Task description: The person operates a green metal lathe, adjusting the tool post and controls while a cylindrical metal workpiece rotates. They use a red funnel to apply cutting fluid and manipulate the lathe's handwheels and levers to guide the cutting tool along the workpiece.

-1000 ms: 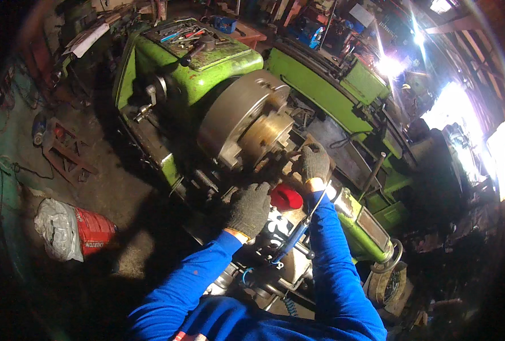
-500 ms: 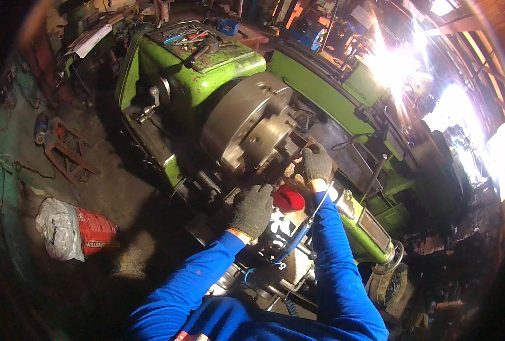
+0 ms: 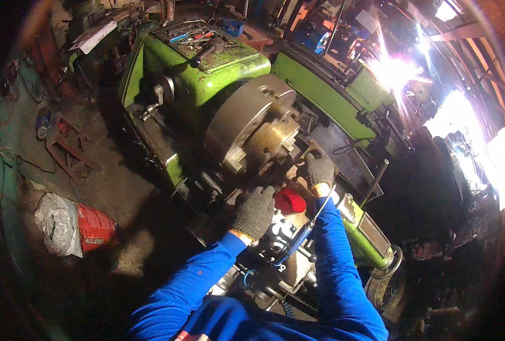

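Observation:
A large metal lathe chuck (image 3: pixel 230 122) grips a round, brassy-looking workpiece (image 3: pixel 270 138) ahead of my hands. My left hand (image 3: pixel 254 210), in a grey knit glove, is low over the carriage, left of a red cup-like object (image 3: pixel 290 200); its fingers are bent, and what they hold is hidden. Beyond the red thing, my right hand (image 3: pixel 319 169), gloved alike, is curled at the tool post area close to the workpiece; its grip is hidden from above. A blue-handled tool with a thin metal tube (image 3: pixel 299 237) lies between my forearms.
The green lathe headstock (image 3: pixel 207 79) carries hand tools (image 3: pixel 193 37) on top. A red and white sack (image 3: pixel 76 225) and a rusty metal frame (image 3: pixel 70 145) are on the floor at left. A green cylindrical part with a handle (image 3: pixel 372 241) extends at right. Bright light glares at upper right.
The chuck's jaws and workpiece look different and blurred, as if turning. The whole view has shifted slightly. Both hands stay nearly where they were.

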Action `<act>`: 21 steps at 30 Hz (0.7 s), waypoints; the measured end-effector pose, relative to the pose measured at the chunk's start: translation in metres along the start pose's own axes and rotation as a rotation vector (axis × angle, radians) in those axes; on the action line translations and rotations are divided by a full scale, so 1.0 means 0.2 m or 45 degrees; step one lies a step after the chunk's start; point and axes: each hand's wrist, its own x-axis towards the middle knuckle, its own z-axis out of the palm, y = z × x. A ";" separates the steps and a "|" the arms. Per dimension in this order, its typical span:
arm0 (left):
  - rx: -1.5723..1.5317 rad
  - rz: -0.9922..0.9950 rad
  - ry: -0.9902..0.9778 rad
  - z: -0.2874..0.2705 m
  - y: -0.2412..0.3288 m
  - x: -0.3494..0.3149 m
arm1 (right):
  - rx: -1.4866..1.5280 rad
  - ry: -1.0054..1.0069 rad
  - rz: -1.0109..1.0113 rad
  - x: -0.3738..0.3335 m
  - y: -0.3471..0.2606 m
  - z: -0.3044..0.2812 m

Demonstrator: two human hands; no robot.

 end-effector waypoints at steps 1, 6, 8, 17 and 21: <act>-0.002 0.005 0.013 0.00 -0.01 0.00 | 0.123 0.000 0.069 -0.01 -0.06 -0.04; 0.029 0.007 0.021 0.00 -0.02 0.00 | 0.327 -0.033 0.220 0.26 0.09 0.08; 0.004 0.001 0.009 0.00 0.00 0.00 | 0.135 -0.080 0.110 0.48 0.31 0.19; 0.008 -0.006 0.022 0.01 -0.02 -0.01 | -0.452 -0.330 -0.364 0.79 0.48 0.31; -0.050 -0.015 -0.051 0.01 -0.01 0.01 | -0.725 -0.487 -0.518 0.79 0.43 0.23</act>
